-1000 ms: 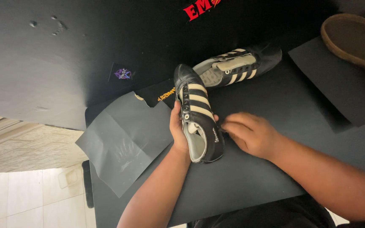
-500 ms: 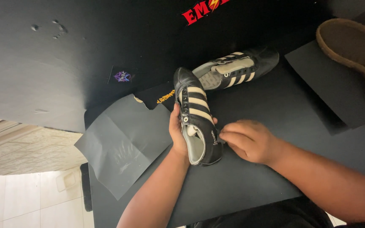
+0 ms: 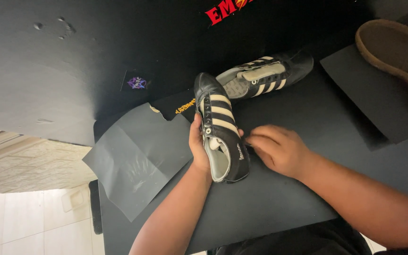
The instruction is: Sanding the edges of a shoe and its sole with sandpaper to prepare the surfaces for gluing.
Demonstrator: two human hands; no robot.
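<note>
While shoe (image 3: 223, 137) is gripped by left hand (image 3: 198, 146), right hand (image 3: 279, 148), fingers loosely curled, touches its side; counter (image 3: 270, 208) edge w/ open room nearby.

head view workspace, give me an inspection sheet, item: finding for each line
surface: black matte tabletop, with dark grey paper sheets, one at its left edge, one at right
job's things: black leather shoe with cream stripes, on its side, opening toward the camera; matching second shoe lying behind it
clutter: brown suede shoe sole-up at top right; small purple sticker on the black panel
grips: left hand holds the striped shoe from its left side; right hand, fingers curled, by its right side, contact unclear
cables: nothing seen
surroundings: pale tiled floor lower left; red lettering at top
</note>
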